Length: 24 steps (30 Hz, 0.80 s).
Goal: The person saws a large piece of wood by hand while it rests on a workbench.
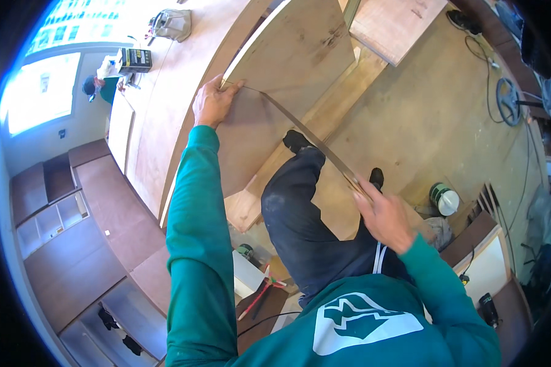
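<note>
My left hand (pixel 213 104) grips the edge of a large wooden panel (pixel 288 49) with a curved outline, its thumb lying on the panel's face. My right hand (pixel 382 217) is closed round the near end of a long, narrow, flat metal strip (pixel 306 137), over my legs. The strip tapers away toward the panel. A thin dark line runs from its far tip to beside my left thumb; whether it is part of the strip I cannot tell. A wooden board (pixel 355 92) lies below the panel, near my foot.
A long light wooden surface (pixel 165 79) at the left bears a dark can (pixel 133 60) and a bag (pixel 170 24). Another person (pixel 104 87) in green is beyond it. A white-topped container (pixel 445 199) and a cable (pixel 488 79) are at the right.
</note>
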Tool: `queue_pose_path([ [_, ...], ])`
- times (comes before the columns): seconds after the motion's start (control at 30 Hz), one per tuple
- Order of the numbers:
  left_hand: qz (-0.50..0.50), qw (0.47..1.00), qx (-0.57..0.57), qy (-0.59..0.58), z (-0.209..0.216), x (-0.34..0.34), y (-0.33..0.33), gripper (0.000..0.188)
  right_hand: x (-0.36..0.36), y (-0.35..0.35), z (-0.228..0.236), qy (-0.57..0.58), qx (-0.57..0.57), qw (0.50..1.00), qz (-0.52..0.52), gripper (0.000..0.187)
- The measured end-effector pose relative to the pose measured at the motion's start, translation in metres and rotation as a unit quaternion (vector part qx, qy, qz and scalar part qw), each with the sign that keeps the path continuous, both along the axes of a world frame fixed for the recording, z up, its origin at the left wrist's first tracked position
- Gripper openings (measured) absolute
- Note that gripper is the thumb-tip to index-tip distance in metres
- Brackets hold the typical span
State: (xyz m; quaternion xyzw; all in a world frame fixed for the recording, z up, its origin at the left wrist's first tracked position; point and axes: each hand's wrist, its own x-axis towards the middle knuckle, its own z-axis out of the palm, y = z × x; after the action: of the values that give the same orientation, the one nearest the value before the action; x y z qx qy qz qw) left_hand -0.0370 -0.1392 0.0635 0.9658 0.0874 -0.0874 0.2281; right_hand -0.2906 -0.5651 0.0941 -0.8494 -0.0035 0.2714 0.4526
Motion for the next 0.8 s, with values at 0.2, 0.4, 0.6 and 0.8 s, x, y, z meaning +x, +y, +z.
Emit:
queue_pose_path([
  [0.2, 0.013, 0.999, 0.029, -0.009, 0.004, -0.008, 0.003, 0.051, 0.061, 0.064, -0.03, -0.002, 0.086, 0.995, -0.047, 0.044],
  [0.4, 0.002, 1.0, 0.002, -0.009, -0.014, -0.001, -0.007, 0.049, 0.183, 0.18, -0.089, -0.082, 0.043, 0.995, -0.025, 0.05],
  [0.6, 0.008, 1.0, -0.004, -0.003, -0.007, 0.001, 0.024, 0.049, 0.064, 0.079, -0.05, -0.028, 0.011, 0.999, -0.016, 0.047],
  [0.8, 0.02, 1.0, -0.007, 0.009, -0.009, -0.002, 0.012, 0.048, -0.002, -0.001, -0.006, 0.007, -0.024, 1.0, 0.012, 0.054],
])
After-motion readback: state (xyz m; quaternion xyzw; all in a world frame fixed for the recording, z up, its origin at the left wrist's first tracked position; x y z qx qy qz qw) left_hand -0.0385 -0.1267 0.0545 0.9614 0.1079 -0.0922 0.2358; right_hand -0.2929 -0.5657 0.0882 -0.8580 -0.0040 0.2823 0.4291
